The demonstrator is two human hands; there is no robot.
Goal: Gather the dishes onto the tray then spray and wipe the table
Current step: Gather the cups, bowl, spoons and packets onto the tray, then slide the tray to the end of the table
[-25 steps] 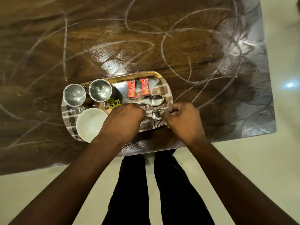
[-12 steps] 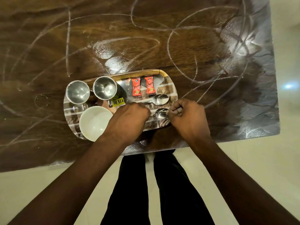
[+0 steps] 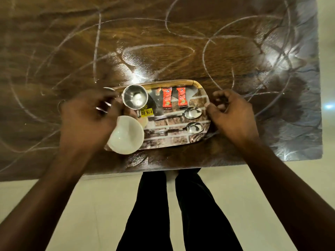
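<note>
My blurred left hand (image 3: 88, 115) hides 1 steel cup, grip unclear, right hand (image 3: 231, 113) curled empty at tray (image 3: 181, 83) edge, 2 spoons (image 3: 192, 113) on smeared bench (image 3: 181, 42)

Both arms reach forward, left hand (image 3: 88, 116) blurred with fingers spread, right hand (image 3: 233, 115) loosely curled.

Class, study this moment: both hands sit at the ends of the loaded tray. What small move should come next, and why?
Probably close both hands on the tray ends and lift it away. The cup, bowl, spoons and sachets are already on it; the left hand and right hand flank it, and the table shows smears.
</note>
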